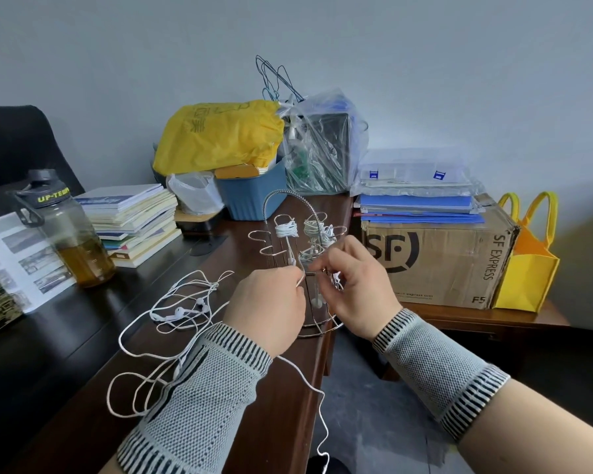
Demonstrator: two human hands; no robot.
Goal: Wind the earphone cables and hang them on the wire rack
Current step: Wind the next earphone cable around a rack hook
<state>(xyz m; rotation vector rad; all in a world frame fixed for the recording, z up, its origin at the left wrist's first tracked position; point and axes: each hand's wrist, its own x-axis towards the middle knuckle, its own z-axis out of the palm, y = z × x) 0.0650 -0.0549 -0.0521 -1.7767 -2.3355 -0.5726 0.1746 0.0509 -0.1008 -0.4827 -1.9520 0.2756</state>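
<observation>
A chrome wire rack stands near the right edge of the dark wooden desk. Wound white earphone bundles hang on its upper hooks. In front of the rack, my left hand pinches a white earphone cable that trails from under my wrist over the desk edge. My right hand has its fingers curled close to the same cable at the rack's middle; what it holds is hard to tell. Loose white earphones lie tangled on the desk to the left of my left hand.
A dark water bottle and a stack of books stand at the left. A blue bin with a yellow bag sits behind the rack. A cardboard box with folders is at the right, beside a yellow tote.
</observation>
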